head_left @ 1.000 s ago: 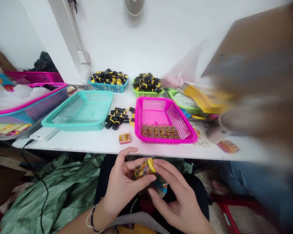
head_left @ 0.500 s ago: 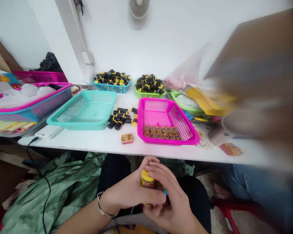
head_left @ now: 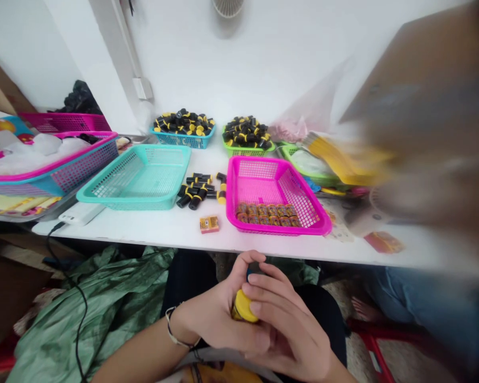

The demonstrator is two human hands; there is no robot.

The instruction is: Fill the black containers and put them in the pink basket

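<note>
Both my hands are low over my lap, below the table edge. My left hand (head_left: 219,314) and my right hand (head_left: 291,330) close around a small jar with a yellow cap (head_left: 244,307). The fingers of my right hand cover most of the jar, so its body is hidden. A small blue piece (head_left: 249,273) shows between my hands, and I cannot tell what it is. Beyond my hands, a magenta basket (head_left: 279,231) on the white table (head_left: 143,231) holds rows of small labelled jars. Black cylinders with yellow bands (head_left: 195,190) lie loose beside it.
A teal basket (head_left: 139,183) stands left of the loose cylinders. Behind them, a blue basket (head_left: 183,139) and a green basket (head_left: 245,150) hold more cylinders. A blurred brown sheet (head_left: 431,96) covers the upper right. A person's denim-clad leg (head_left: 419,303) is at lower right.
The jar has turned in my hands, from upright with its label showing to tilted with the cap towards me. My fingers now cover its label. The view has shifted slightly.
</note>
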